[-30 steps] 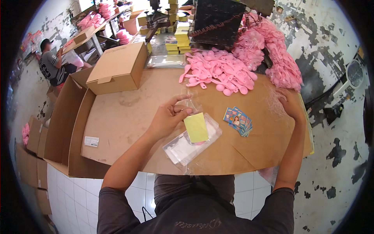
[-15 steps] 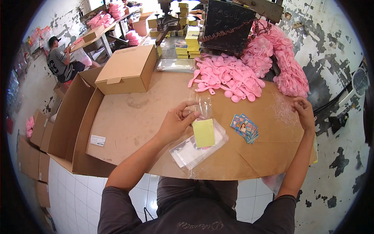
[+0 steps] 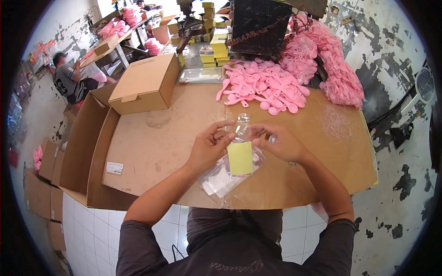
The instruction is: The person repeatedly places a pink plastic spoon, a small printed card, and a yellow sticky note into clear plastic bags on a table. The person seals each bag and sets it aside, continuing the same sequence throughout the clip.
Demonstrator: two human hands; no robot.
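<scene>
My left hand [image 3: 211, 143] is closed in a pinch on the left edge of a small clear plastic bag [image 3: 242, 123]. Inside the lower part of the bag shows a yellow card [image 3: 240, 158], with something pink at its bottom edge. At the bag's right edge, near its upper end, the thumb and fingers of my right hand [image 3: 278, 141] come together on the plastic. A stack of flat clear bags [image 3: 220, 180] lies slanted on the cardboard beneath. My right hand covers nearly all of the small blue printed cards.
A heap of pink plastic spoons [image 3: 264, 87] lies beyond my hands, with bagged pink spoons [image 3: 338, 69] behind it. At the left stand a closed cardboard box [image 3: 142, 85] and an open carton [image 3: 87, 147]. Stacked yellow cards [image 3: 220, 46] stand at the back. Another person [image 3: 69, 80] sits far left.
My right hand has come in from the right side of the table to the bag, passing over the blue cards. My left hand has stayed with the bag.
</scene>
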